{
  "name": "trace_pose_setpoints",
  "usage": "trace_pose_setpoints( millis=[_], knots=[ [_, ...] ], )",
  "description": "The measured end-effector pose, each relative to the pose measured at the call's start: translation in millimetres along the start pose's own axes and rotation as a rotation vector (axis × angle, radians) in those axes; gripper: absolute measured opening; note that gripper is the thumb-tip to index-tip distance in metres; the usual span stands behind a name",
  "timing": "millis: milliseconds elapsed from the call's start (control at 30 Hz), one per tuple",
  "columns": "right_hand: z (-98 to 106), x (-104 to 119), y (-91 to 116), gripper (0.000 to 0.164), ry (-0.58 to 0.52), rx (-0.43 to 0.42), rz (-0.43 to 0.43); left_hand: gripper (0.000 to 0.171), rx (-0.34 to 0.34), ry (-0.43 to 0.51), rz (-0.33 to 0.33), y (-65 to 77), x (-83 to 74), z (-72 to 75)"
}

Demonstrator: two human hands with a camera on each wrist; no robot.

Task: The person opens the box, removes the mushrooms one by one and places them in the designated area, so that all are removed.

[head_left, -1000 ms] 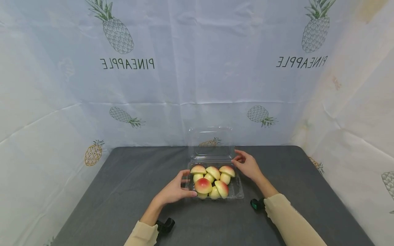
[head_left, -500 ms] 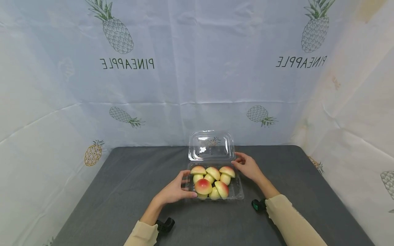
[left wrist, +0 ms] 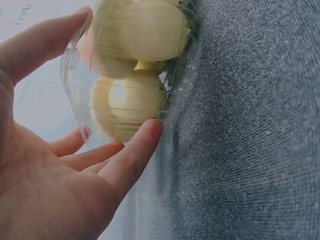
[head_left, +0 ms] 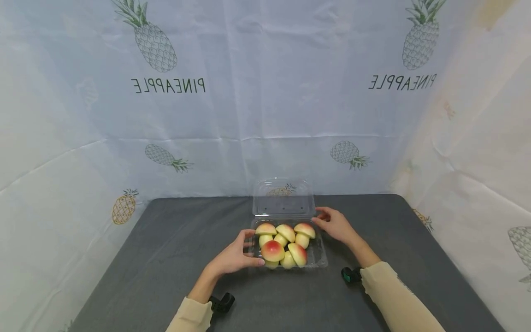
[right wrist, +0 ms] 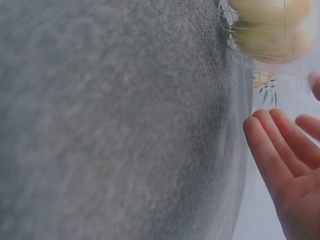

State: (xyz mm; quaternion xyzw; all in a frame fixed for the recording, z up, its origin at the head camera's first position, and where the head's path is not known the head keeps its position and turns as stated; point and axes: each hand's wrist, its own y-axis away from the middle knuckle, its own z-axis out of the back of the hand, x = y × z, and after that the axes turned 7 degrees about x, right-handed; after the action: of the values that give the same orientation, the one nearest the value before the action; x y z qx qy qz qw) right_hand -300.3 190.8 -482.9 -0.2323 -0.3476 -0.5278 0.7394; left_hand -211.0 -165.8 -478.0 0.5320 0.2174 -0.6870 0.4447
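A clear plastic clamshell box [head_left: 320, 260] stands on the dark table with its lid [head_left: 286, 208] raised at the back. Inside lie several mushroom-shaped pieces [head_left: 273, 251] with yellow stems and red-and-yellow caps. My left hand [head_left: 233, 256] holds the box's left side, thumb by the front corner and fingers farther back. In the left wrist view, fingertips [left wrist: 152, 127] touch the ribbed wall. My right hand [head_left: 337, 228] is at the back right corner, its thumb and index fingertips right by the lid's edge. Its other fingers [right wrist: 267, 150] extend loosely in the right wrist view.
The dark grey cloth-covered table [head_left: 186, 230] extends around the box. Behind it hangs a pale curtain [head_left: 257, 106] printed with pineapples and lettering. A black wrist device [head_left: 222, 303] sits under the left wrist, and another black device [head_left: 350, 275] under the right.
The lid's upper edge has lowered a little and its tilt has changed. My right hand has shifted slightly down with it. The left hand and the mushroom-shaped pieces stay in place.
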Motion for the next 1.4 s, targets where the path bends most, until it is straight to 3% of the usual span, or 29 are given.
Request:
trace_pose_setpoints(
  millis=[367,1000,1400],
  knots=[
    [7,4,13,0.05,0.03,-0.03,0.066,0.094,0.007,-0.003,0.004,-0.6,1.1,1.4],
    [7,50,44,0.041,0.018,-0.087,0.184,0.093,0.001,0.012,0.013,-0.5,1.1,-0.1],
    [-6,63,56,0.038,-0.023,-0.051,0.269,0.092,0.001,0.026,0.005,0.4,3.9,-1.8]
  ],
)
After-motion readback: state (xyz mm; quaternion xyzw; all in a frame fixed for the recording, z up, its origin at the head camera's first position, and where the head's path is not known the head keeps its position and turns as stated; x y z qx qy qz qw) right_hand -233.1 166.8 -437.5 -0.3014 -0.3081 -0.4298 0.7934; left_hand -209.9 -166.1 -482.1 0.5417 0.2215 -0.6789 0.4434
